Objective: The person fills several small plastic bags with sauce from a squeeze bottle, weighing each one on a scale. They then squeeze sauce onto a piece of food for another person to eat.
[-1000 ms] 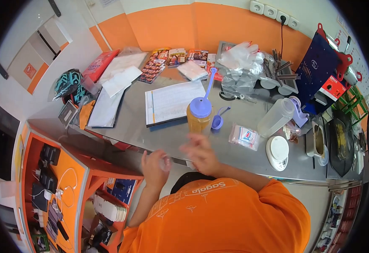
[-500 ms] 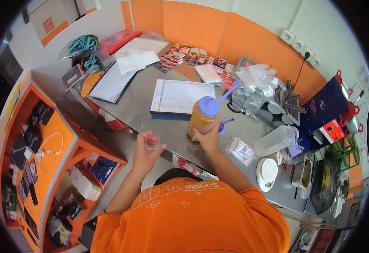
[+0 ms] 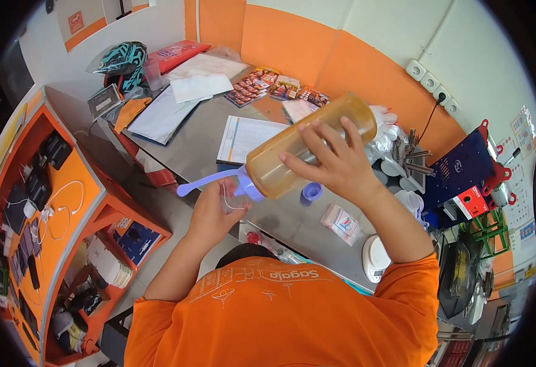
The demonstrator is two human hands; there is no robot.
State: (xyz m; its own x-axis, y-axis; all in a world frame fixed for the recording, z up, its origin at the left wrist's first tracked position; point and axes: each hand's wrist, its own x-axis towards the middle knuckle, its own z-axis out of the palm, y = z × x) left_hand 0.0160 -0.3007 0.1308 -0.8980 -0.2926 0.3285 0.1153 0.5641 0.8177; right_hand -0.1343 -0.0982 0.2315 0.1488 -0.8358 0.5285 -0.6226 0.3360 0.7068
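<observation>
A large bottle [image 3: 280,162] of amber-brown liquid is tipped over, its purple lid pointing down and left. My right hand [image 3: 335,159] holds it, fingers spread around the side. Below the lid, my left hand [image 3: 216,211] holds a small clear cup [image 3: 231,199] between thumb and fingers. The bottle's purple spout is over or beside the cup; whether liquid flows cannot be seen. A small purple cap [image 3: 311,193] sits on the metal table below the bottle.
The metal table [image 3: 185,160] bears a printed sheet [image 3: 243,136], papers [image 3: 164,113], a plastic packet [image 3: 341,223], a white scale [image 3: 375,257] and a utensil holder [image 3: 412,162]. An orange shelf [image 3: 84,202] with cables and devices stands at the left. Wall sockets [image 3: 430,81] are at upper right.
The bottle, upright on the table before, is lifted and tilted with its lid toward my left hand. My right hand has moved up and right with it. The small purple cap is more exposed.
</observation>
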